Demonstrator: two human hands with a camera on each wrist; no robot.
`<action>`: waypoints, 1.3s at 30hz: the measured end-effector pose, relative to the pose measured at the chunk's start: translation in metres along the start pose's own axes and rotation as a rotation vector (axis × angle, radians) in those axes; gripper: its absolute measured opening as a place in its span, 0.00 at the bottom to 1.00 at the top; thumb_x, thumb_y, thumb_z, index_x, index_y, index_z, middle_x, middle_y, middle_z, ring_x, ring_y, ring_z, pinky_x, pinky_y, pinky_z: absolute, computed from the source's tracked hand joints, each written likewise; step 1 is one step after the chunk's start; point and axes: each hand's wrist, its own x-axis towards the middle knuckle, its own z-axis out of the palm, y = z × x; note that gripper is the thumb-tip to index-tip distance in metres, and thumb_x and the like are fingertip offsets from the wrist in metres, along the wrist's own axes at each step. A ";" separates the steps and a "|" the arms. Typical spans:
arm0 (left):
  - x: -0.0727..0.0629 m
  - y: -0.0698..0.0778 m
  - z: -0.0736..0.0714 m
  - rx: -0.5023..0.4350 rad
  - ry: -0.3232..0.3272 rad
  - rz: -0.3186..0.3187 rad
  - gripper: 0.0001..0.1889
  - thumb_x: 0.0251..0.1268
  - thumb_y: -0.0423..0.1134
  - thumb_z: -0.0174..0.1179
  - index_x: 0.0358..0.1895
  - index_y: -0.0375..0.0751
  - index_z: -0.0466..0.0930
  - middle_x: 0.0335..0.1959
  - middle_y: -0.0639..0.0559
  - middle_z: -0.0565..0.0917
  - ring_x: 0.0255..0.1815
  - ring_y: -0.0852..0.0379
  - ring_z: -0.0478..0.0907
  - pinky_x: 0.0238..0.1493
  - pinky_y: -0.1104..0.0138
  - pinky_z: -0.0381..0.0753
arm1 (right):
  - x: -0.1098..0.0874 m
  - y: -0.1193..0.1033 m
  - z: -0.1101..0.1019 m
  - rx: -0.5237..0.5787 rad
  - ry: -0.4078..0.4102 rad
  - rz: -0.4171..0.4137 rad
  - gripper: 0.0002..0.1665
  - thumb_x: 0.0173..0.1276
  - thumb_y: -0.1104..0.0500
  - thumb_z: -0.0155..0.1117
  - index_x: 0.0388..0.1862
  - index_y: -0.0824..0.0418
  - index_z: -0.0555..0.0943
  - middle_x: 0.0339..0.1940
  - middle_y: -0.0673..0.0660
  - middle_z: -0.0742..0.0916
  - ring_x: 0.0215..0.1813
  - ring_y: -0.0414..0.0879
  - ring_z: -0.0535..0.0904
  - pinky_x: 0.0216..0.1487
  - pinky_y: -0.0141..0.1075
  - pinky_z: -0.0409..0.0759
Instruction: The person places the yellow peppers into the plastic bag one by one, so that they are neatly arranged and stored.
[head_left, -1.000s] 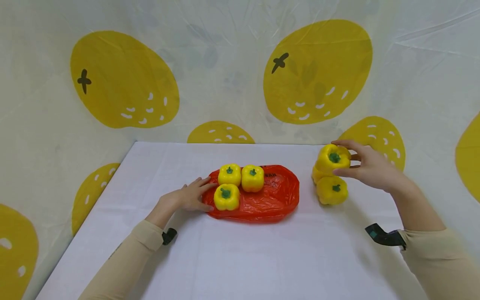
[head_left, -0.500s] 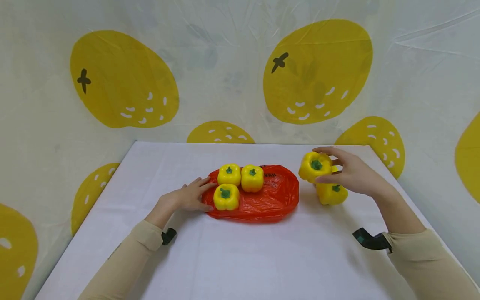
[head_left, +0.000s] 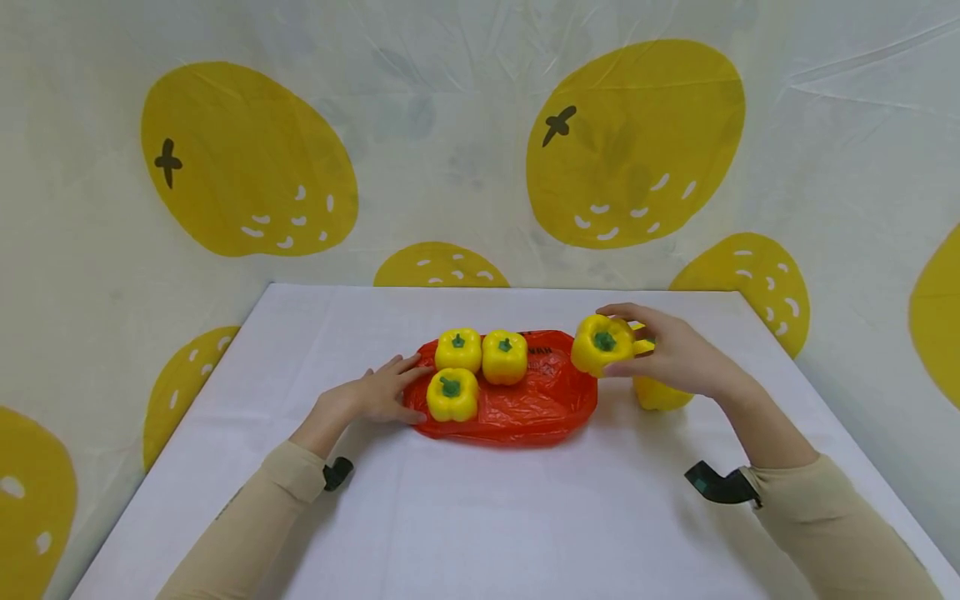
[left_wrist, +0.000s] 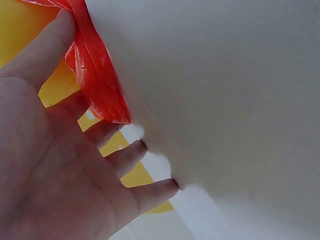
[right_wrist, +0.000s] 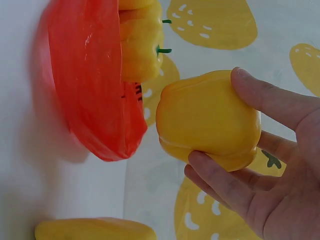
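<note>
A red plastic bag, spread in a low oval with dark print at its back, lies mid-table. Three yellow bell peppers with green stems sit on its left half, one of them the front pepper. My left hand rests at the bag's left edge, fingers spread; its thumb touches the red plastic in the left wrist view. Over the bag's right end, my right hand holds another bell pepper between thumb and fingers, stem facing the head camera.
Right of the bag, a bell pepper sits on the white tabletop, partly covered by my right hand. More yellow with a green bit shows between that hand's fingers. A curtain with large yellow fruit prints hangs behind the table.
My right hand has carried its bell pepper leftward and slightly nearer, from the group at the right to the bag's right end. The left hand and the peppers on the bag have stayed put.
</note>
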 end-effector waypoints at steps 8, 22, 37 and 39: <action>0.000 0.000 0.000 0.000 0.009 0.001 0.45 0.65 0.54 0.68 0.82 0.49 0.57 0.84 0.41 0.49 0.82 0.31 0.42 0.70 0.26 0.45 | 0.009 -0.006 0.012 0.012 -0.034 -0.010 0.45 0.60 0.44 0.80 0.74 0.48 0.72 0.68 0.57 0.78 0.62 0.62 0.76 0.56 0.55 0.82; 0.000 0.000 -0.001 -0.009 0.007 0.000 0.45 0.65 0.54 0.69 0.82 0.49 0.57 0.84 0.41 0.49 0.82 0.31 0.42 0.70 0.27 0.45 | 0.023 -0.018 0.040 0.081 -0.083 -0.046 0.42 0.59 0.50 0.82 0.71 0.48 0.74 0.68 0.55 0.78 0.62 0.61 0.76 0.50 0.45 0.86; 0.003 -0.003 0.002 -0.005 -0.001 -0.006 0.45 0.65 0.54 0.69 0.82 0.50 0.57 0.84 0.42 0.49 0.82 0.32 0.42 0.70 0.26 0.44 | 0.029 -0.026 0.063 0.036 -0.140 -0.065 0.45 0.58 0.45 0.81 0.74 0.46 0.73 0.71 0.53 0.77 0.70 0.57 0.70 0.64 0.60 0.76; 0.003 -0.003 0.002 -0.006 0.001 -0.007 0.45 0.65 0.54 0.69 0.82 0.50 0.57 0.84 0.42 0.49 0.82 0.32 0.42 0.70 0.26 0.44 | 0.030 -0.028 0.066 0.032 -0.144 -0.080 0.45 0.59 0.46 0.81 0.74 0.46 0.73 0.70 0.53 0.78 0.69 0.57 0.70 0.63 0.58 0.78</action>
